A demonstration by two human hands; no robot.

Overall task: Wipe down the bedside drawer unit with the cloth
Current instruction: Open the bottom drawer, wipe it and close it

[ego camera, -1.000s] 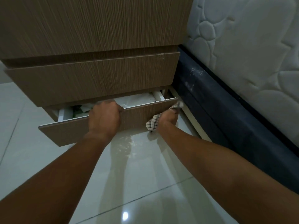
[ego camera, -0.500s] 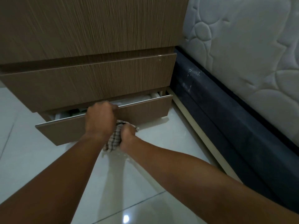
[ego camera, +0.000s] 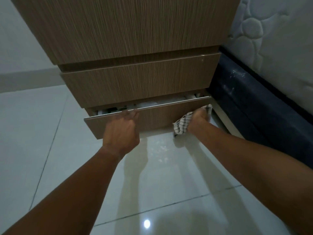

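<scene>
Half a second ago my right hand [ego camera: 199, 120] was bunched up beside my left under the middle of the bottom drawer [ego camera: 157, 116]; it has since swept out to the drawer's right end, carrying the cloth [ego camera: 182, 124] with it. The view has also lifted, so more of the bedside drawer unit [ego camera: 128, 31] fills the top.

My right fingers are curled tight around the checked cloth — one end sticks out past my fingertips at the drawer's right corner, and the other end hangs out below my wrist, just above the floor [ego camera: 152, 184]. The cloth is pressed against the drawer front there.

My left hand [ego camera: 122, 131] grips the top edge of the same drawer front, left of the cloth: fingers hooked over the lip, folded narrow, back of the hand towards me. The drawer is pulled out a little, and beyond my left fingertips pale things show in the gap — too dim to tell what they are. Above my fingers the middle drawer [ego camera: 140, 78] sits closed.

To the right of my right hand, past the drawer's corner, runs the dark bed base [ego camera: 254, 102], with the quilted mattress [ego camera: 274, 39] above it.
</scene>
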